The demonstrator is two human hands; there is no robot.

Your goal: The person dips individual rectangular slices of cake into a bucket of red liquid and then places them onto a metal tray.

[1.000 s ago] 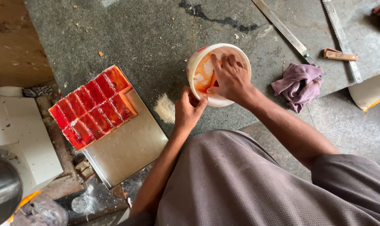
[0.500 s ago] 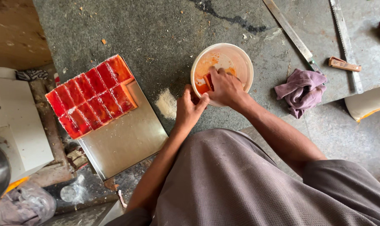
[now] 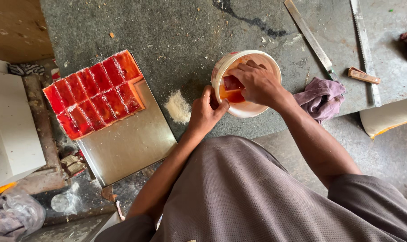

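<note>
Bowl (image 3: 239,67) on stone slab (image 3: 176,31), centre frame. Right hand (image 3: 257,83) inside bowl, on a block (image 3: 232,83) lying in liquid. Left hand (image 3: 205,112) at bowl's 7 o'clock, touching outer wall. Powder heap (image 3: 178,106) at bowl's 8 o'clock, near. Metal tray (image 3: 131,139) at 9 o'clock, rows of blocks (image 3: 93,94) on its far half. Cloth (image 3: 322,96) at 3 o'clock, just beside. Long blade (image 3: 308,36) at 2 o'clock; small tool (image 3: 363,76), possibly wood-handled, beyond it.
</note>
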